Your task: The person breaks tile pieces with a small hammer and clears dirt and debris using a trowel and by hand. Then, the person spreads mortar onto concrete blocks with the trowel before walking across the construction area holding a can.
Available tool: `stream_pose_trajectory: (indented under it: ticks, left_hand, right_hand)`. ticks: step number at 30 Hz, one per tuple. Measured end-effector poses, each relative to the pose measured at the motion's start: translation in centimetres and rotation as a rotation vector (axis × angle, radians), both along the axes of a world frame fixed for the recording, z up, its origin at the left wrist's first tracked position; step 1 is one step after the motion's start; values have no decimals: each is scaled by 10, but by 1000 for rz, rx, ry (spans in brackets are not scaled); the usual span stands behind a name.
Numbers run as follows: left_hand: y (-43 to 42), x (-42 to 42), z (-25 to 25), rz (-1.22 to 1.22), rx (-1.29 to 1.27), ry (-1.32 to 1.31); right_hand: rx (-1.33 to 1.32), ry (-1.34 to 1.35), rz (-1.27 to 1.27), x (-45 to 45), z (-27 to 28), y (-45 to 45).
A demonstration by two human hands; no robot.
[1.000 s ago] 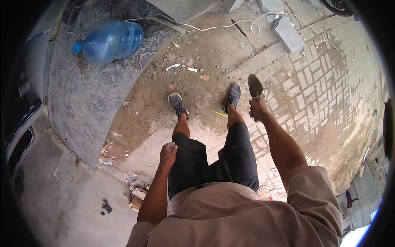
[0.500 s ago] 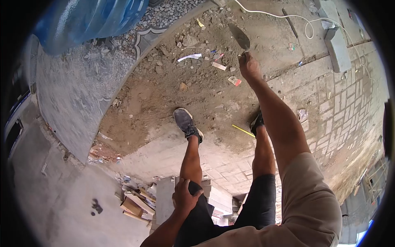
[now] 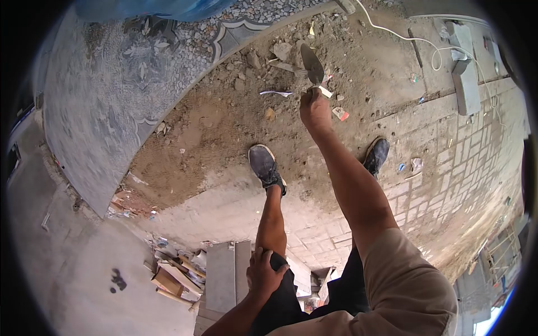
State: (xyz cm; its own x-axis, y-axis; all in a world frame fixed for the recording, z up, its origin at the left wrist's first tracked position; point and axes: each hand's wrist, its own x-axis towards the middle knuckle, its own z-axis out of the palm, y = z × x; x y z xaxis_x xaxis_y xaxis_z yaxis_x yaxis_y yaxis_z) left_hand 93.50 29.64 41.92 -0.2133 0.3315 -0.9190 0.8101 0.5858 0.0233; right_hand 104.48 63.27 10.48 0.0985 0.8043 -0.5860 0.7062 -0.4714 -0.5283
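Note:
My right hand [image 3: 315, 112] is closed round the handle of a trowel [image 3: 312, 64]. Its leaf-shaped metal blade points away from me, over dirt and rubble [image 3: 241, 95]; I cannot tell whether it touches the ground. Beside the blade lie stones and a white paper strip [image 3: 276, 93]. A red and white wrapper [image 3: 340, 113] is just right of my wrist. My left hand [image 3: 268, 273] rests on my left knee at the hem of my dark shorts, fingers spread over it and thumb apart, with no tool in it.
Patterned tiles [image 3: 112, 112] curve along the left of the dirt. A white cable [image 3: 392, 38] runs across the upper right, near a grey block [image 3: 466, 87]. Brick-patterned paving [image 3: 448, 173] spreads to the right. Cardboard and wood scraps [image 3: 176, 274] lie lower left, and a blue plastic sheet [image 3: 157, 8] is at the top.
My right hand and the trowel have moved left and slightly back toward me, nearer the white strip. My left hand stays on the knee. The view has shifted, showing more of my right shoe.

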Motion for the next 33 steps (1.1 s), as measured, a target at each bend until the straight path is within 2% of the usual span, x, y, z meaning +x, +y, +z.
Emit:
stream_pose_trajectory:
  ticks: [2,3,5,6,7,9,10,11,13,15,17,20,22,23,25,28,32,33]
  left_hand:
    - [-9,0,-4,13,33,-2]
    - [-13,0,-2,20,69,1]
    - [-5,-2,2,28,36,6]
    - [-2,-2,2,40,-2,10]
    - [-5,-3,4,46,-8,8]
    - [-8,-6,1,52,6,-3]
    - [-8,-8,0,60,12,2]
    - [-8,-10,1,77,-2,-9]
    - [-8,-11,3,105,-19,-18]
    - [-6,-13,3,81,-22,-10]
    - [-8,-15,2,79,-6,-14]
    - [-9,-21,1,103,39,-31]
    - [-12,-25,6,162,41,-4]
    - [-12,-29,6,176,41,-27]
    - [-10,-34,7,211,43,-41]
    - [-10,-39,9,191,-25,-70]
    - [-13,-42,7,250,55,-55]
    - [-16,-42,9,255,58,-62]
  right_hand:
    - [129,11,-85,-12,-21,11]
    - [118,12,-83,-17,-10,5]
    - [155,135,-366,-27,16,10]
    - [218,87,-414,-26,-18,-4]
    - [212,84,-408,-26,-12,1]
    - [43,728,-1098,-27,-4,19]
    - [2,777,-1227,-29,-9,36]
    - [-229,889,-1221,-17,-10,50]
    - [-320,1009,-1120,-16,-38,70]
    - [-387,939,-1110,-15,-38,74]
    - [132,708,-1133,-16,-25,64]
    - [373,596,-897,35,31,31]
    - [284,426,-716,56,90,8]
    - [336,423,-698,58,108,-8]
    - [257,366,-583,50,137,-28]
    - [70,450,-570,-7,158,-52]
    - [-74,930,-554,-122,128,-60]
    - [-53,976,-541,-149,120,-58]
